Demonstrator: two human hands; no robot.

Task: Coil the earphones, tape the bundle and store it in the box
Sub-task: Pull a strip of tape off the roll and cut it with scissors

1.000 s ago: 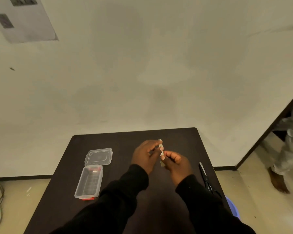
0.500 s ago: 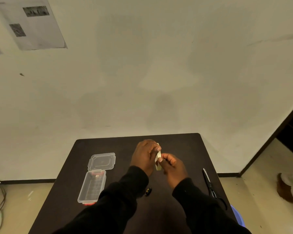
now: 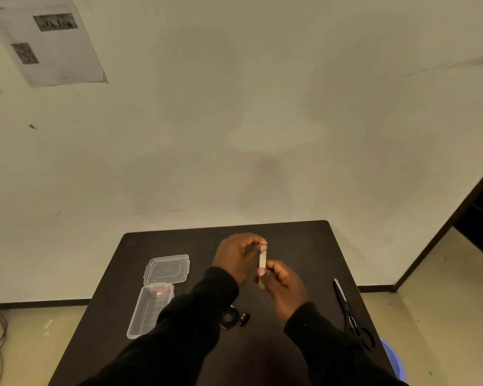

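Earphones [image 3: 234,319] lie coiled on the table [image 3: 304,246] beneath both hands, whose fingers [image 3: 262,247] pinch a tape strip [image 3: 262,270].

The dark brown table [image 3: 296,246] had a matt, faintly grained top that looked like wood. On it, left of the hands, the clear rectangular plastic box [image 3: 150,313] and its hinged lid [image 3: 167,269] looked smooth and glossy. Above the table's middle, the pale strip of tape [image 3: 262,260] looked papery and matt. Near the table's right edge, the black-handled scissors [image 3: 349,310] showed bright, smooth metal blades.
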